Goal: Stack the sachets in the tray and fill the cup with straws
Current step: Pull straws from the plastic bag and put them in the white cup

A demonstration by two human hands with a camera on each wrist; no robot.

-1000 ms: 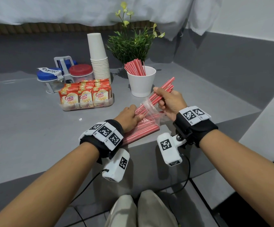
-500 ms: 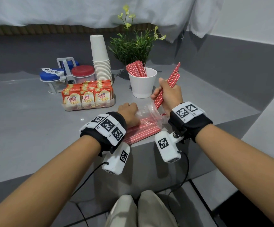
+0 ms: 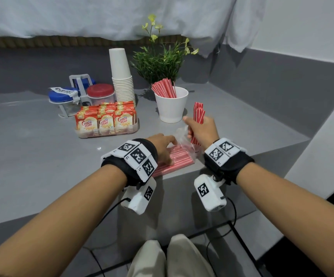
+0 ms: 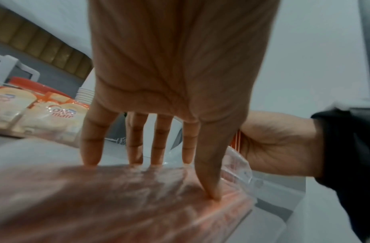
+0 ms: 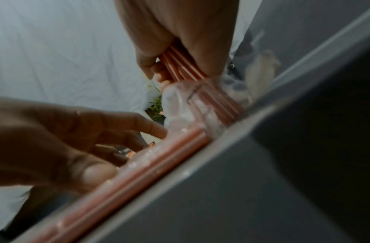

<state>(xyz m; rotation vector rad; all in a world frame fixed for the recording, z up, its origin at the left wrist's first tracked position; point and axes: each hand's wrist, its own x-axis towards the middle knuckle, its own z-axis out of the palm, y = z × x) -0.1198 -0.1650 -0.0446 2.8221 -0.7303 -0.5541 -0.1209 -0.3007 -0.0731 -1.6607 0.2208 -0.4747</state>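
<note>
My right hand (image 3: 201, 127) grips a bundle of red straws (image 3: 198, 114) almost upright, just right of the white cup (image 3: 171, 108); the bundle's lower ends (image 5: 219, 102) are still at the mouth of the clear plastic straw bag (image 3: 174, 159). The cup holds several red straws (image 3: 165, 87). My left hand (image 3: 162, 146) presses straight fingers (image 4: 136, 143) down on the bag, which lies at the counter's front edge. A clear tray (image 3: 107, 132) left of the cup holds upright Coffee mate sachets (image 3: 104, 121).
Behind the tray stand a stack of white paper cups (image 3: 122, 76), a rack with blue-lidded (image 3: 62, 94) and red-lidded jars (image 3: 100, 90), and a green plant (image 3: 160, 62). A grey wall ledge (image 3: 282, 92) runs along the right. The counter edge (image 3: 212, 172) is close to my wrists.
My right hand pulled the straw bundle out of the bag and swung it from slanted to nearly upright, beside the cup. My left hand stayed pressing on the bag.
</note>
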